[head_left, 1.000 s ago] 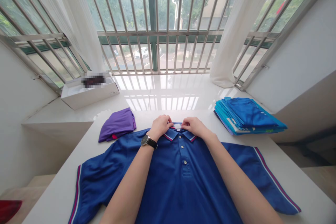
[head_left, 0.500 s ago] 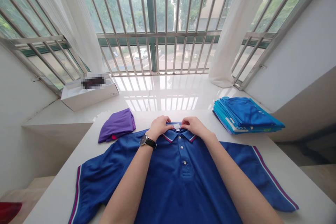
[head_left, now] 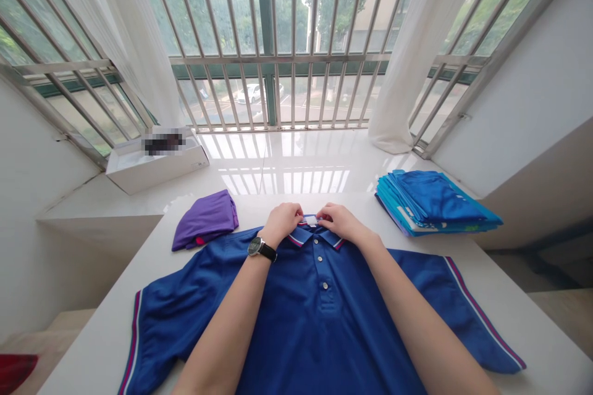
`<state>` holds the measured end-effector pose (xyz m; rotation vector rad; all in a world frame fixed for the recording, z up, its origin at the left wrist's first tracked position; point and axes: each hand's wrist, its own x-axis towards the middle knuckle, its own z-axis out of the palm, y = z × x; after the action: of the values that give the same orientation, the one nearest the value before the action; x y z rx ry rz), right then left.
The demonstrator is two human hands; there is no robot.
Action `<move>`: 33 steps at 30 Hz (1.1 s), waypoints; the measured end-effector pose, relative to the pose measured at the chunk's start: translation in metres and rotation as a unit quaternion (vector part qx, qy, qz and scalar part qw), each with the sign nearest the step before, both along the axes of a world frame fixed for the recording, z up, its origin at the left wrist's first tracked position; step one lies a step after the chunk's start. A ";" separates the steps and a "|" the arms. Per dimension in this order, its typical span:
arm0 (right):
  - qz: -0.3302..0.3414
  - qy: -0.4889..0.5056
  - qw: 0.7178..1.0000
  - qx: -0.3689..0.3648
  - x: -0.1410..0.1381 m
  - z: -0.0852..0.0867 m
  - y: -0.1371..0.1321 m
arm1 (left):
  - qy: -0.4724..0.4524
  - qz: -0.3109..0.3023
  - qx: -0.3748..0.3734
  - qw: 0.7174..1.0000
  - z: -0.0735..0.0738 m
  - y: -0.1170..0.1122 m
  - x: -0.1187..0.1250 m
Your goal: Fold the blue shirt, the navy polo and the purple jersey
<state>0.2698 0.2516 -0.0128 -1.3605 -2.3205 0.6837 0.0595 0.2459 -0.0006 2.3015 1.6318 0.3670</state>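
Note:
A blue polo shirt [head_left: 296, 321] lies front up on the white table, short sleeves spread to both sides. Its collar [head_left: 301, 236] has red and white edging, and a white label [head_left: 311, 220] shows inside the neck. My left hand [head_left: 284, 222], with a black-strapped watch [head_left: 262, 249] at the wrist, pinches the collar left of the label. On the other side of the label, my right hand [head_left: 340, 221] pinches the collar too. Between the forearms runs the buttoned placket [head_left: 324, 271]. The shirt's lower hem is out of view.
A folded purple garment [head_left: 206, 220] lies at the left, beside the shirt's shoulder. At the right sits a stack of folded blue clothes [head_left: 430, 203]. An open white box [head_left: 157, 166] stands on the sill, below barred windows and white curtains [head_left: 398, 92].
Both hands stay at the collar, their fingertips shifting slightly along its back edge. Red and white trim now shows beside the label. The shirt lies almost as before.

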 end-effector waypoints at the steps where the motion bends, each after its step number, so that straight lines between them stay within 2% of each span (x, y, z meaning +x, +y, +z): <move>1: -0.002 0.002 1.000 -0.002 0.000 -0.001 0.000 | -0.005 0.002 -0.004 1.000 -0.001 0.000 -0.001; 6: -0.003 0.011 1.000 -0.008 0.002 -0.003 0.000 | -0.063 -0.014 -0.017 0.998 -0.008 0.005 -0.009; 9: -0.005 0.015 1.000 -0.008 0.003 -0.003 0.000 | -0.168 -0.039 -0.037 0.984 -0.008 0.009 -0.023; 12: -0.006 0.019 1.000 -0.009 0.003 -0.005 0.001 | -0.245 -0.015 -0.035 0.969 -0.003 0.011 -0.042; 15: -0.007 0.022 1.000 -0.012 0.002 -0.006 0.002 | -0.226 -0.004 -0.026 0.974 0.004 0.012 -0.057; 18: -0.008 0.024 1.000 -0.011 0.003 -0.007 0.004 | -0.192 -0.030 -0.086 0.977 0.003 0.012 -0.062; 21: -0.008 0.025 1.000 -0.008 0.003 -0.008 0.003 | -0.185 -0.050 -0.129 0.973 -0.007 0.013 -0.062; 25: -0.006 0.037 0.999 0.002 0.002 -0.008 0.003 | -0.183 -0.015 -0.108 0.977 -0.022 0.016 -0.062; 28: -0.009 0.060 0.998 0.024 0.009 -0.001 0.004 | -0.192 0.004 -0.101 0.976 -0.027 0.018 -0.063; 31: -0.058 0.074 0.994 0.059 0.027 0.013 0.006 | -0.206 0.008 -0.099 0.974 -0.025 0.018 -0.063; 33: -0.088 0.060 0.993 0.045 0.042 0.021 0.006 | -0.203 0.009 -0.093 0.975 -0.021 0.017 -0.061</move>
<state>0.3115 0.2575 0.0084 -1.4204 -2.0836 0.5823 -0.0014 0.2626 -0.0217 1.9214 1.4155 0.6145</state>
